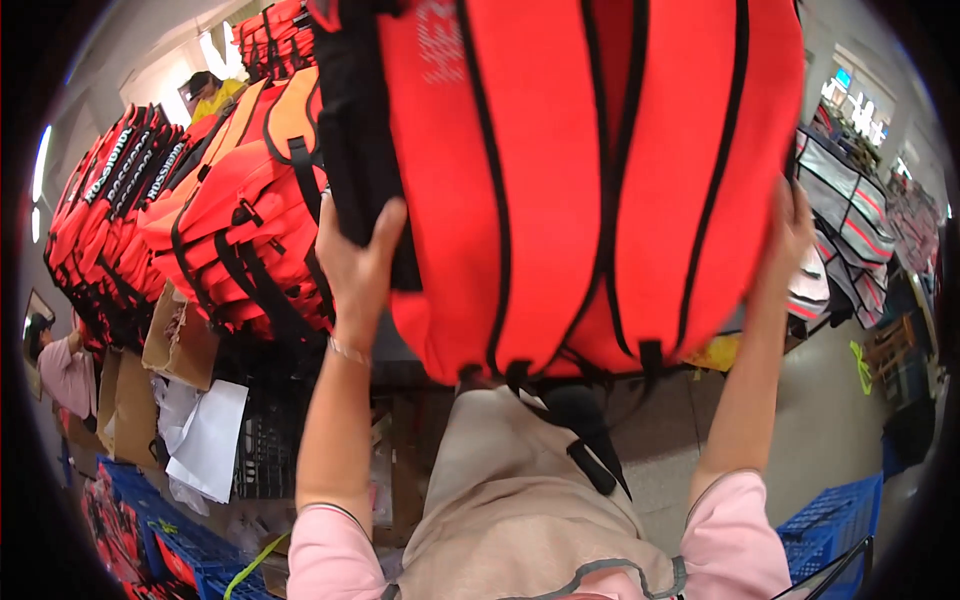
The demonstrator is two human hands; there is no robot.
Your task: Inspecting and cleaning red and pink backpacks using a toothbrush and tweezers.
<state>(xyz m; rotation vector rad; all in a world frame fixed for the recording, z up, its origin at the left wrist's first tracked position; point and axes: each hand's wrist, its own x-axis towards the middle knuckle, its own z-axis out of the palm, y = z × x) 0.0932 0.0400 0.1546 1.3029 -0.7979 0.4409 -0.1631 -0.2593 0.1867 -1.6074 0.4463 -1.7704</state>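
Note:
A large red backpack (pixel 545 180) with black-edged shoulder straps fills the upper middle of the head view, held up in front of me. My left hand (pixel 362 260) grips its left edge at a black side panel (pixel 355 130), thumb toward the strap side and fingers behind. On the opposite edge my right hand (pixel 793 225) presses against the red side, its fingers partly hidden behind the bag. Black webbing ends (pixel 590 465) dangle below the backpack, over my lap.
More red bags (pixel 240 220) are piled at the left, beside a taller stack (pixel 110 210). Grey bags (pixel 845 215) stand at the right. Cardboard boxes (pixel 180 335), white paper (pixel 210 440) and blue crates (pixel 835 525) sit lower down. Two other people (pixel 215 95) are at the left.

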